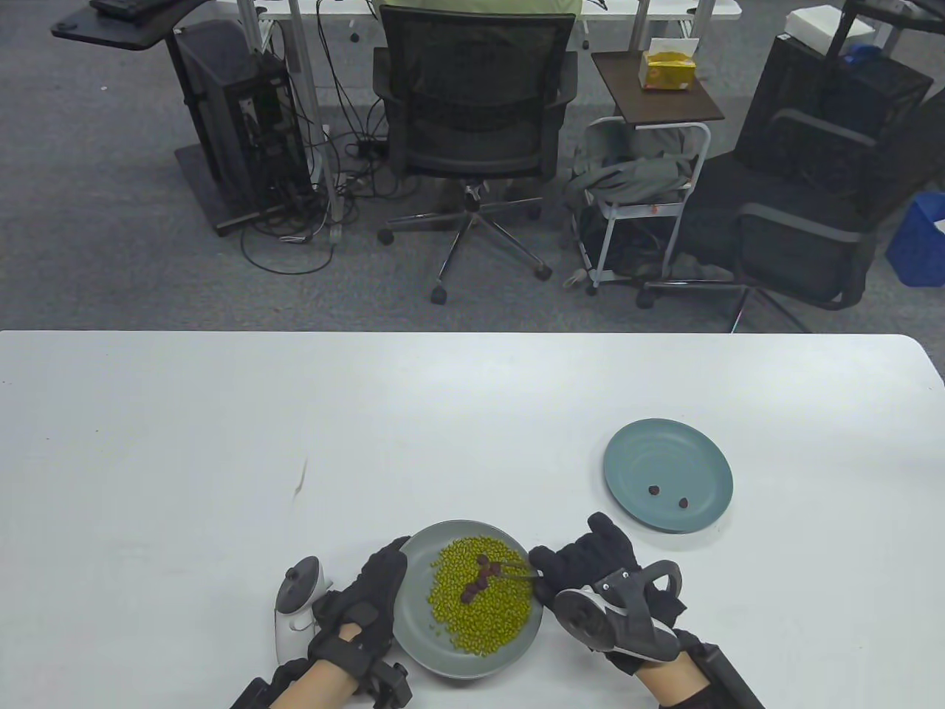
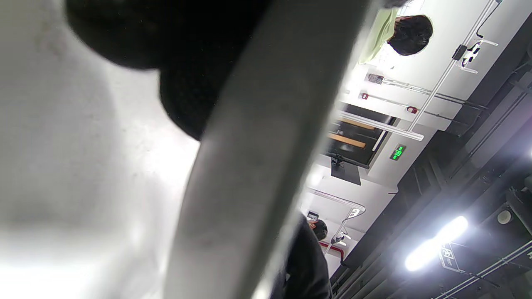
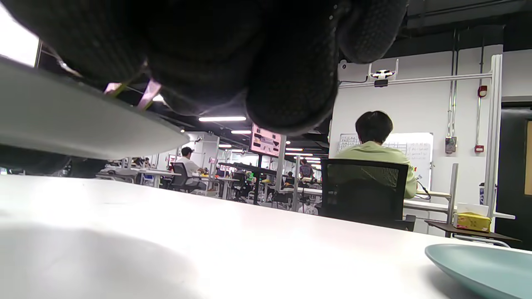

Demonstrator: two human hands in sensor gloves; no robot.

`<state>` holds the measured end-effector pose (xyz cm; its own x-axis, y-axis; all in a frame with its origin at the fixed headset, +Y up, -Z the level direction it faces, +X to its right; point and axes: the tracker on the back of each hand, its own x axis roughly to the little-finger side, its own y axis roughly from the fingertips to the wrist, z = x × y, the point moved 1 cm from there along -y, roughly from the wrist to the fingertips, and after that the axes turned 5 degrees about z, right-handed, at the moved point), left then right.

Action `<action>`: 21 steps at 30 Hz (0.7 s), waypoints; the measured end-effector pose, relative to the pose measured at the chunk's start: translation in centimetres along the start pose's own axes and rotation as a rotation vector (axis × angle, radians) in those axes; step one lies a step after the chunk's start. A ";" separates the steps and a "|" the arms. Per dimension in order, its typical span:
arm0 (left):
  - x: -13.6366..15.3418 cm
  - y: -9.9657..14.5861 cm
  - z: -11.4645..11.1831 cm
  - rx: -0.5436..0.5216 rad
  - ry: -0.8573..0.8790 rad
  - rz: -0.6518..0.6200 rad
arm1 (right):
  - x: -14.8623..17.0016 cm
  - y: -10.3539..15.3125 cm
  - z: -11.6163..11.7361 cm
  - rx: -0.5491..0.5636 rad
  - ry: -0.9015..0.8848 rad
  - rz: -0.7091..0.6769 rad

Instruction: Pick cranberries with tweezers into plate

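A grey plate (image 1: pixel 413 635) at the table's front holds a heap of green beans (image 1: pixel 480 602) with several dark cranberries (image 1: pixel 478 577) on top. My right hand (image 1: pixel 583 565) holds the tweezers (image 1: pixel 517 569), whose tips reach in among the cranberries. My left hand (image 1: pixel 369 598) rests against the grey plate's left rim; the rim also shows close up in the left wrist view (image 2: pixel 249 166). A teal plate (image 1: pixel 701 509) to the right holds two cranberries (image 1: pixel 668 496). The teal plate's edge shows in the right wrist view (image 3: pixel 482 265).
The white table (image 1: pixel 221 443) has a small brown mark (image 1: pixel 301 478) left of centre. Beyond the far edge stand an office chair (image 1: pixel 476 125), a side cart (image 1: pixel 642 192) and computer towers on the floor.
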<state>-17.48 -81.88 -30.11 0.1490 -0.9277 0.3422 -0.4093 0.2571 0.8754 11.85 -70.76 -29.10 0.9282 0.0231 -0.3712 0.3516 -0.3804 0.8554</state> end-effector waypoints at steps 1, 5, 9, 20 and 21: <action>0.0 0.0 0.0 0.000 -0.003 0.000 | 0.3 0.0 -0.3 0.012 -0.007 0.007; 0.0 0.0 0.0 0.002 -0.002 0.002 | 2.7 -0.3 -1.8 0.067 -0.034 0.097; 0.0 0.0 0.0 0.009 0.013 -0.005 | 9.3 -0.8 -2.1 0.029 -0.051 0.335; 0.0 0.1 -0.1 0.020 0.006 -0.014 | 18.4 0.2 3.0 -0.244 0.092 0.730; 0.0 0.1 -0.1 0.020 0.005 -0.014 | 18.6 0.3 3.2 -0.263 0.103 0.735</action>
<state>-17.37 -81.78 -30.03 0.1595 -0.9300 0.3313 -0.4251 0.2381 0.8732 28.84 -73.40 -36.96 0.9359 -0.0595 0.3472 -0.3517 -0.1005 0.9307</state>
